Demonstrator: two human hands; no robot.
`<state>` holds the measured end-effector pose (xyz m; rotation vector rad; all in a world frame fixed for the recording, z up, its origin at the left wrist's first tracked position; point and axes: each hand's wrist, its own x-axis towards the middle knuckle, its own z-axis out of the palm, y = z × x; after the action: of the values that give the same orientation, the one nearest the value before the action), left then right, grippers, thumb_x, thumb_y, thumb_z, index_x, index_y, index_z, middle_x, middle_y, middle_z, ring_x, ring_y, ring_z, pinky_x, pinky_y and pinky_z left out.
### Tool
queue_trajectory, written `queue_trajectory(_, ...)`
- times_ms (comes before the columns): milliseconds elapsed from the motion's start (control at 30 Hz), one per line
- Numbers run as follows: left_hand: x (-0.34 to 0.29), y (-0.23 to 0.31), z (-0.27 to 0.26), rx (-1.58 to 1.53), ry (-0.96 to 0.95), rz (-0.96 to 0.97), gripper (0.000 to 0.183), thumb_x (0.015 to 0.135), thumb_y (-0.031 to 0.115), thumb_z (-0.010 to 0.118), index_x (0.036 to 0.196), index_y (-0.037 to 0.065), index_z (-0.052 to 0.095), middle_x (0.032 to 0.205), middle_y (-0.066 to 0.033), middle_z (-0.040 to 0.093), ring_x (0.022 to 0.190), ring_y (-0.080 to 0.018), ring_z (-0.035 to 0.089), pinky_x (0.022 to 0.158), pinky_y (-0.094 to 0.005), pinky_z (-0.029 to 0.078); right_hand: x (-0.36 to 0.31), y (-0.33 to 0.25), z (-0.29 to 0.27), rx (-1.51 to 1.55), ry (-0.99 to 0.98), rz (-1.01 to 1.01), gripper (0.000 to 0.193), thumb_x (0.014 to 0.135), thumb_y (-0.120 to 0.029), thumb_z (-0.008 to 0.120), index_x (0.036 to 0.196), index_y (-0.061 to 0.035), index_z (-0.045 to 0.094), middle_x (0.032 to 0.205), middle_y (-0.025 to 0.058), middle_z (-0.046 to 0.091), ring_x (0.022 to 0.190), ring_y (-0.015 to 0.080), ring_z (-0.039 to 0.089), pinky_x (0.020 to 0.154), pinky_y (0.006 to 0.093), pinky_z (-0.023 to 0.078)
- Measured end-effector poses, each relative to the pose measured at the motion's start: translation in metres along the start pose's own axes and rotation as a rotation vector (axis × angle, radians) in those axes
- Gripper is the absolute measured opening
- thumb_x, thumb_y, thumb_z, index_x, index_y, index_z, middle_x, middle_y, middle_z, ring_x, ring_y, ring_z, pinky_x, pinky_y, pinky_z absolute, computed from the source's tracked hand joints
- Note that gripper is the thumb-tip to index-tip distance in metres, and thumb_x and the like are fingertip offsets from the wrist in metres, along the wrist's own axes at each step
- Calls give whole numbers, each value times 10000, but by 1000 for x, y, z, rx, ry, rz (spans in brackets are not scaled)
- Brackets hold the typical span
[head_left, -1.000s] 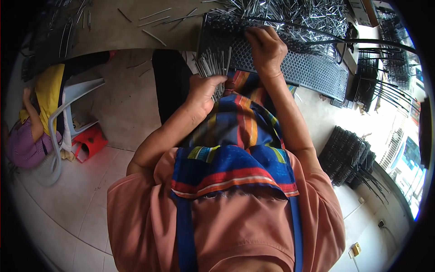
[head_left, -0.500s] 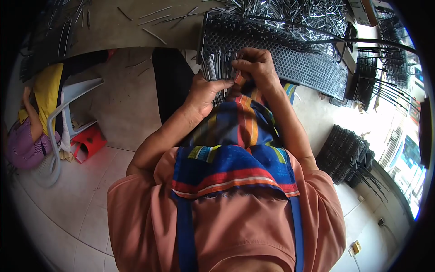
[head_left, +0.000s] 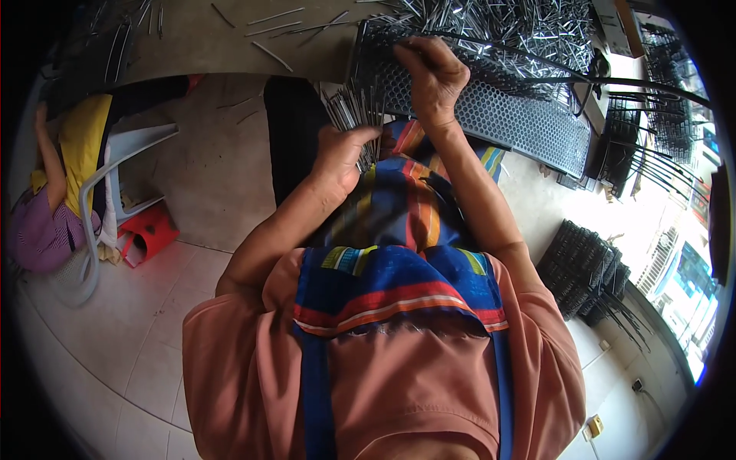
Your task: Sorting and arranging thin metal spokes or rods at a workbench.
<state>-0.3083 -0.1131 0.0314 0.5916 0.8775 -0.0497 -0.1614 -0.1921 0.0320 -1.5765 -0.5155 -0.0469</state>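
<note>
My left hand (head_left: 341, 157) is closed around a bundle of thin metal rods (head_left: 354, 115), their ends fanning upward past the thumb. Above and to the right of the bundle, my right hand (head_left: 438, 80) is raised over a perforated metal tray (head_left: 529, 126). Its fingers are bent and pressed together, and whatever they may hold is too small or hidden. A large heap of loose shiny rods (head_left: 529, 34) lies at the tray's far side. Beneath my hands a striped apron (head_left: 414, 199) covers my lap.
Several loose rods (head_left: 272, 56) lie on the brown tabletop (head_left: 199, 54). At the left another person (head_left: 57, 222) sits on a grey chair (head_left: 96, 184) near a red container (head_left: 149, 234). Stacked black racks (head_left: 583, 264) stand on the floor at right. A dark cable (head_left: 644, 83) crosses above the tray.
My right hand has moved away from the bundle, up and over the perforated tray. My left hand keeps its hold on the rods. The other person's arm at left has moved farther up.
</note>
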Motion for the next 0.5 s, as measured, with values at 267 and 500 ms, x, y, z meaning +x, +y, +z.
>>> queue_trajectory(267,-1,-1,-1,-4,-3,-29,105,750,-100,655,851,-117,678,822,-188,700,711,-253,702,670,-346,584,7,-5,5,-217,-115,-78,104,739,34,733,835,8,704,739,42,642,693,82,589,640,214,461)
queue_trajectory(500,0,-2,-6,-25,0,-55,102,758,-67,667,847,-116,681,816,-189,700,699,-241,693,665,-330,561,7,-7,19,-577,-157,-193,128,735,-88,760,856,-62,725,733,80,645,632,211,641,590,283,492)
